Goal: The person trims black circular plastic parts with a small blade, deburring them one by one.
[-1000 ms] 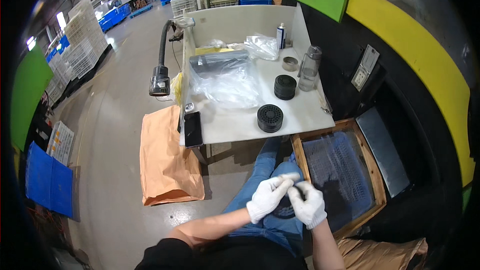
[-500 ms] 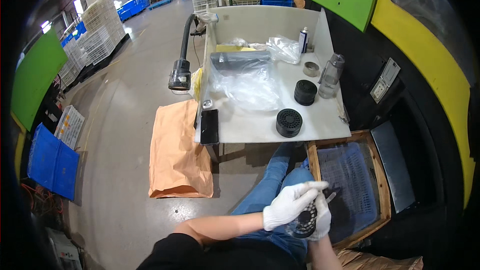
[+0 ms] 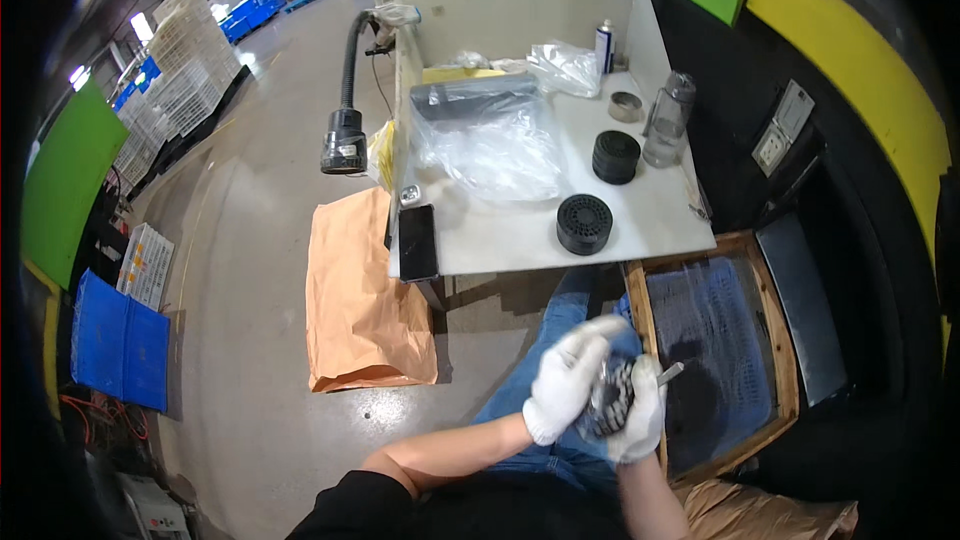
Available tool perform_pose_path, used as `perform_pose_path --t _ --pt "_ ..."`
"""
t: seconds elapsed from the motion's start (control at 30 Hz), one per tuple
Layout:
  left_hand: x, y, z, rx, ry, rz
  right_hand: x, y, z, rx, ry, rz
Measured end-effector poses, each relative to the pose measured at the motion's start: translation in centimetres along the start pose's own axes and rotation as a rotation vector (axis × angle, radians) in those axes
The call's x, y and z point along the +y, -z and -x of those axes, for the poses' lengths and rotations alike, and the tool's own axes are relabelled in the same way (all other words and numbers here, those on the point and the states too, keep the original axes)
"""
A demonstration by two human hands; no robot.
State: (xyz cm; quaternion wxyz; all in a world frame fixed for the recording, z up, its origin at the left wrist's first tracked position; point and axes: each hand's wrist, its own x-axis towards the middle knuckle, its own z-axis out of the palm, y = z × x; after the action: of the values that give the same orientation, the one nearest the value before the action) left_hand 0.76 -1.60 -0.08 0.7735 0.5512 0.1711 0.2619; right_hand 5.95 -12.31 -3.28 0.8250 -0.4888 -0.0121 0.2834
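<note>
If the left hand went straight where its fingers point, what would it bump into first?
Probably the wooden frame, though the left hand might pass above it; depth is unclear.

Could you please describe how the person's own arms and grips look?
The left grip and right grip wear plain white fabric gloves, ending around the wrist. Both forearms are bare. A short black sleeve shows on the left; the right one is out of view.

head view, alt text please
A white-gloved right hand holds a round black part, the gloved left hand beside it. Ahead, a pale table bears two black cylinders, clear plastic and a bottle; a paper sack is to its left.
</note>
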Motion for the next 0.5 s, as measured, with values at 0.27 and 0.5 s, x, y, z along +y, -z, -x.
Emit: perform_pose_path --t 0.27,0.5 --pt "-2.0 1.8 0.1 -0.266 0.165 -0.048 -2.7 1.1 -2.1 -0.464 -0.204 0.287" --pt "-1.0 0.1 -9.1 -0.495 -0.016 -0.424 -1.8 1.7 -5.3 0.026 -0.078 0.02"
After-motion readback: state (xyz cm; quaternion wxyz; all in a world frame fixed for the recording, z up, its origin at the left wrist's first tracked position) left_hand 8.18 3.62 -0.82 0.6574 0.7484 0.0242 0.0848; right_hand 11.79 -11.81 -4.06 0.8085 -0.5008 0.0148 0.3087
